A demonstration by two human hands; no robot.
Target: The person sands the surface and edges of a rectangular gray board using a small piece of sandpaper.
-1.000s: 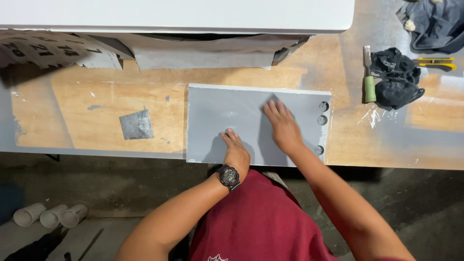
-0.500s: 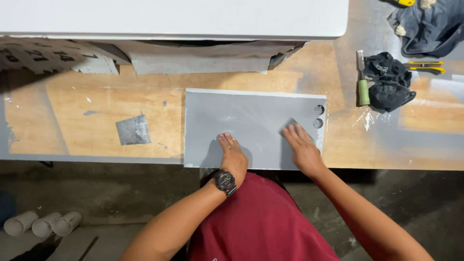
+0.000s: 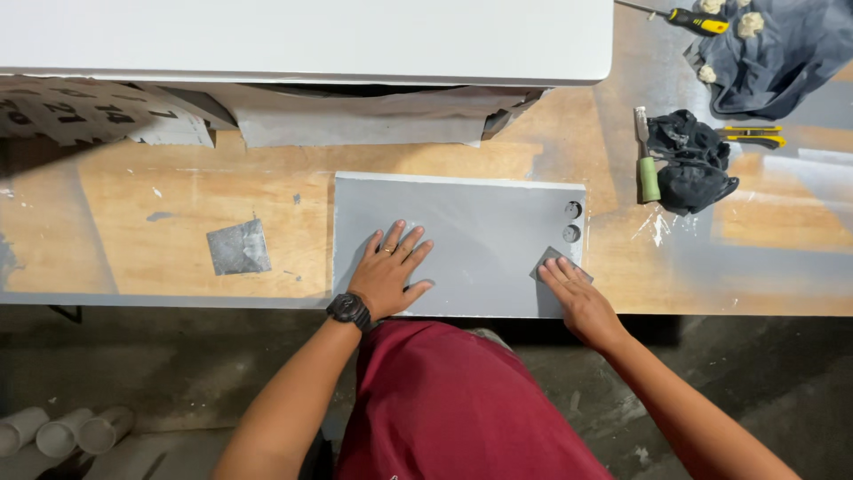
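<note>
Sandpaper (image 3: pixel 558 264), a small grey square, lies pinned under the right hand's (image 3: pixel 576 298) flat fingers near the grey panel's (image 3: pixel 480 227) right edge, on the wooden bench (image 3: pixel 151 231). Left hand (image 3: pixel 389 276) rests open, fingers spread, on the panel.

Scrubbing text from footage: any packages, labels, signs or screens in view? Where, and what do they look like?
Printed sheet: far left of the bench, under the white panel's edge; pale paper with dark numerals in rows, partly shaded.
Wristwatch: on the left hand's wrist; round, black, face too small to tell.
No packages, signs or other screens visible.
</note>
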